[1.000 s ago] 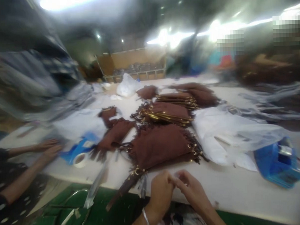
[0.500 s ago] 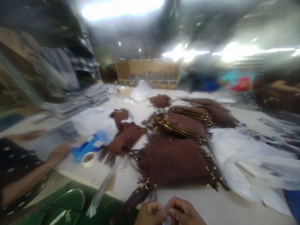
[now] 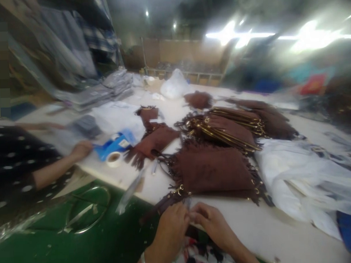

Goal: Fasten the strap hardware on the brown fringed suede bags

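At the table's near edge, my left hand (image 3: 173,223) and my right hand (image 3: 211,222) meet with fingers pinched together. A small piece of clear plastic (image 3: 187,202) shows faintly at their fingertips; most of it is hidden by the fingers. Just beyond lies a brown fringed bag (image 3: 217,170), flat, with gold rings at its corners. Its dark strap (image 3: 166,202) trails by my left hand over the table edge. Behind it rests a stack of brown bags with gold zips (image 3: 230,129). Another brown fringed bag (image 3: 158,139) lies to the left.
A co-worker's hand (image 3: 81,150) touches a blue tape dispenser (image 3: 114,146) beside a white tape roll (image 3: 113,159). White plastic bags (image 3: 298,173) cover the right side. A clear strip (image 3: 130,192) hangs off the edge. A metal-ringed stool (image 3: 89,211) stands below left.
My view has tilted down and turned left, so the table sits higher and farther right. Both my hands have moved up toward the fringed bag, still pinched together. The co-worker's near hand stays by the dispenser.
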### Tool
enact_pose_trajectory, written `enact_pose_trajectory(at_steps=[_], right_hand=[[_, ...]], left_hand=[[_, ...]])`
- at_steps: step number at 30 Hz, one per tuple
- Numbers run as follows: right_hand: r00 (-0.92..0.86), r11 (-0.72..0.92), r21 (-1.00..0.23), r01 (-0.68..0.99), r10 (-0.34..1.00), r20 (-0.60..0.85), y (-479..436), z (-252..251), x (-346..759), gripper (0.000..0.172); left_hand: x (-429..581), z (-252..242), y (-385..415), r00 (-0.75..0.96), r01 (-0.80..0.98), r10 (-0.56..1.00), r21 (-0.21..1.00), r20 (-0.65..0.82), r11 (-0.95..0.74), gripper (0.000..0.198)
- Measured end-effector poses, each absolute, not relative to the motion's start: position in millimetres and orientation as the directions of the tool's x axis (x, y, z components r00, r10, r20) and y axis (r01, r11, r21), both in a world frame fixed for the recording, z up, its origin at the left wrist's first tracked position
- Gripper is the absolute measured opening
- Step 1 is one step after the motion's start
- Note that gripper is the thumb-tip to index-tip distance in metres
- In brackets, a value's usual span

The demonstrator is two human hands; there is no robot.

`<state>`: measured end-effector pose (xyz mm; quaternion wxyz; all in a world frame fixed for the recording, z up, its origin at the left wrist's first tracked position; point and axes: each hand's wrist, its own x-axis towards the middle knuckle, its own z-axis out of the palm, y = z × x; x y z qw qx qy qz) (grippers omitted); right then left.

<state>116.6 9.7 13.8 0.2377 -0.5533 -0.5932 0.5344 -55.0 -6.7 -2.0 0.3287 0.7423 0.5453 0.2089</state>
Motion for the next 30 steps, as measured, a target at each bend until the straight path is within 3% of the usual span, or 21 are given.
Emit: enact_pose_trajectory(at_steps=[4,8,18,24,30], right_hand=[[-0.234,-0.182,-0.904,0.386,0.929,-0.287,13,6,118,0.022],[-0.22,-0.22,-0.914,0.341,0.927,-0.305,13,5,118,0.023],[-0.205,-0.212,-0.865,0.455,0.92,-0.333,7,-6,107,0.031],[-0.215,-0.176,-0.832,0.526,0.919,-0.33,4,-13,100,0.03],[-0.235,-0.115,-0.825,0.553,0.929,-0.287,7,-10,98,0.029]], left_hand=[[-61,-7,-13,0.22,0.302,0.94,0.935,-0.259,0.187,0.014],[-65,-23,-21,0.259,0.026,0.894,0.928,-0.365,0.371,0.016],[-71,-15,-32,0.227,-0.02,0.848,0.868,-0.479,0.496,0.03],[-79,-46,-32,0.313,-0.12,0.833,0.851,-0.457,0.512,0.048],[-79,-55,-27,0.252,-0.173,0.857,0.85,-0.45,0.497,0.041]])
